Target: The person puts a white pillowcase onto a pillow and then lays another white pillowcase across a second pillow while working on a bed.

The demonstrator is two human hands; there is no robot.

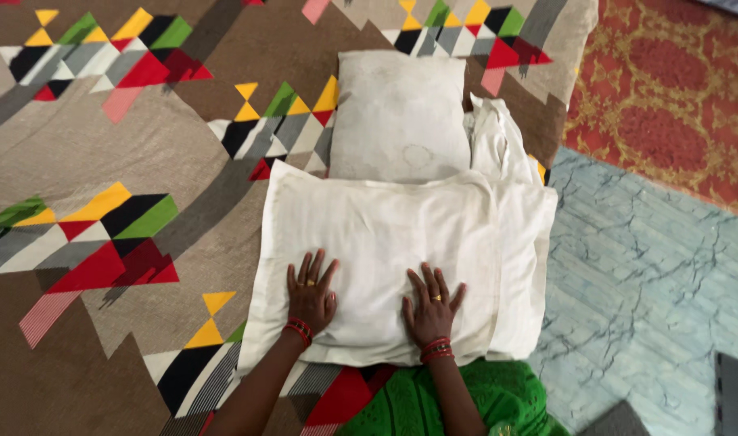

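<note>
Where the bed meets the floor, a large white cloth-covered pillow [401, 250] is laid flat on a brown bedspread with bright geometric patches [102, 161]; its right end hangs just past the bed edge. The left hand [310, 295] is pressed palm-down on the pillow's lower left part, fingers spread and flat; the right hand [432, 307] is laid likewise near the lower middle, fingers spread, nothing pinched; red bangles are seen at both wrists. A smaller bare grey-white pillow [397, 113] is set just beyond, touching the large one's far edge; crumpled white fabric [498, 141] is bunched beside it at the right. Open bedspread is left wide to the left; pale marbled floor tiles [643, 274] and a red patterned carpet [675, 89] are seen to the right. Green cloth [466, 400] is seen at the near edge.
</note>
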